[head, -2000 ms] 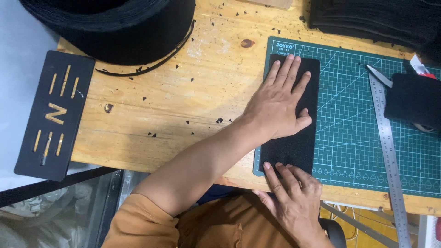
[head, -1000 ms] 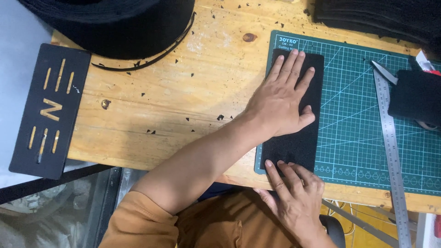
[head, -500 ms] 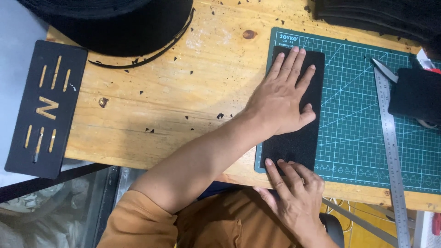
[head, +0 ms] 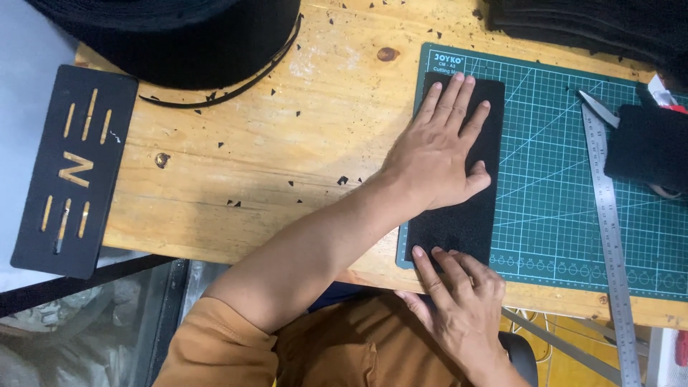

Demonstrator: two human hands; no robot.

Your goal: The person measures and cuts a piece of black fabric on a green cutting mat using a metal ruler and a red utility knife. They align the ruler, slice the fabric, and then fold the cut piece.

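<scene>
Head view looking down: I see my left hand (head: 438, 154) lying flat and spread, palm down, pressing on a black felt strip (head: 459, 215) that sits upright along the left edge of the green cutting mat (head: 559, 208). My right hand (head: 459, 301) is open too, fingers loosely extended, its fingertips (head: 423, 256) touching the near end of the strip at the table's front edge; neither hand grips anything. To the right of both hands lies a steel ruler (head: 609, 236), and just beyond it a black pad (head: 648, 147). Well to the left of my left forearm sits a black stencil plate (head: 72, 168) with slots, on the wooden table (head: 287, 150).
</scene>
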